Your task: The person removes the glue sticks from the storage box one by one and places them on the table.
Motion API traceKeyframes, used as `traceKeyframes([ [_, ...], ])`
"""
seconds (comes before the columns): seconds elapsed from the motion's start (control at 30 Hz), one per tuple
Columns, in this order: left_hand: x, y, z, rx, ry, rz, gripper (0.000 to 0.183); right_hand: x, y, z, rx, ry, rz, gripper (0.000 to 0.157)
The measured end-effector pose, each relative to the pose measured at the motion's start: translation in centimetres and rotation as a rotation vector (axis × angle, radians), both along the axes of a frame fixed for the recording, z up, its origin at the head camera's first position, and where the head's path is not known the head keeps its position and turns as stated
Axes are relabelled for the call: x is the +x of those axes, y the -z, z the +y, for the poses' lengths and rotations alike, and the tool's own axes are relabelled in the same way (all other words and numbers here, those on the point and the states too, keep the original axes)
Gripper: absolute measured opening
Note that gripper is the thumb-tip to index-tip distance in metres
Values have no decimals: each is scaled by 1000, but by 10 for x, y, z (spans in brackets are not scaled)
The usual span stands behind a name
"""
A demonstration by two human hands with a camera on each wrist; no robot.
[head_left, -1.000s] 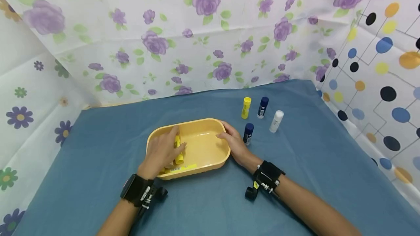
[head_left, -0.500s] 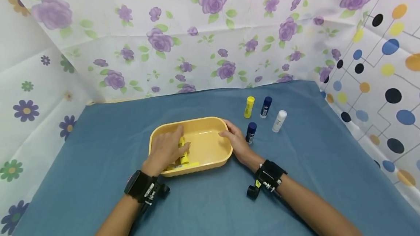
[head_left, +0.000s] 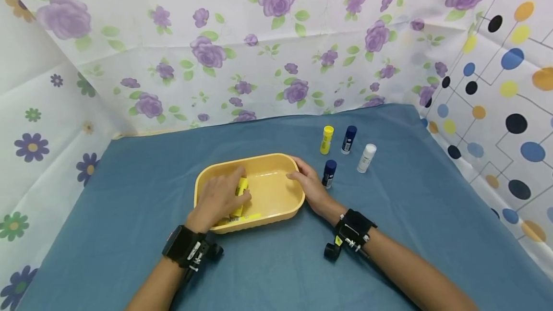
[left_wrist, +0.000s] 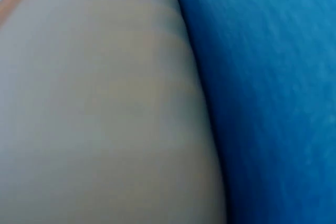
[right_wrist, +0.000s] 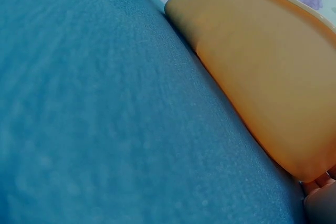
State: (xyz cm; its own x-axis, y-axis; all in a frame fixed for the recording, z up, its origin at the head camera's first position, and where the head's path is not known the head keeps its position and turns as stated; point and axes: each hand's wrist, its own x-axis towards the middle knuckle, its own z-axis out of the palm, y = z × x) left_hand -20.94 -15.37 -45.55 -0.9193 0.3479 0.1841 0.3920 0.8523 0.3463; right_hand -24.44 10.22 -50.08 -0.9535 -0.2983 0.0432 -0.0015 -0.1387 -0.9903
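A yellow plastic tray (head_left: 276, 196) stands on the blue cloth. My right hand (head_left: 312, 187) grips its right end, thumb over the rim and fingers outside; fingertips show at the corner of the right wrist view. My left hand (head_left: 218, 200) reaches into the tray's left part. Its thumb and index finger lie either side of a yellow glue stick (head_left: 243, 185), seemingly pinching it; the other fingers are hidden. Along the near wall lies another yellow item (head_left: 252, 216) with a printed label, partly covered. Blurred skin and blue cloth fill the left wrist view.
Right of the tray stand a yellow glue stick (head_left: 327, 140), a dark blue one (head_left: 349, 140), a white one (head_left: 366, 158) and another dark blue one (head_left: 329, 174), close to my right hand. Flowered cloth (head_left: 242, 52) hangs behind, dotted cloth (head_left: 510, 109) at the right.
The glue stick under my left hand has turned, its far end tilting rightward. The left fingers have shifted slightly right inside the tray. My right hand keeps its hold on the tray.
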Motion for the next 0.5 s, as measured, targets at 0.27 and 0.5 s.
traceKeyframes([
  [0.27,0,-4,-1,86,77,-57,28,-1,0,0,13,-3,-13,49],
  [0.5,0,-4,1,129,125,-64,34,0,-2,1,6,-6,-11,50],
])
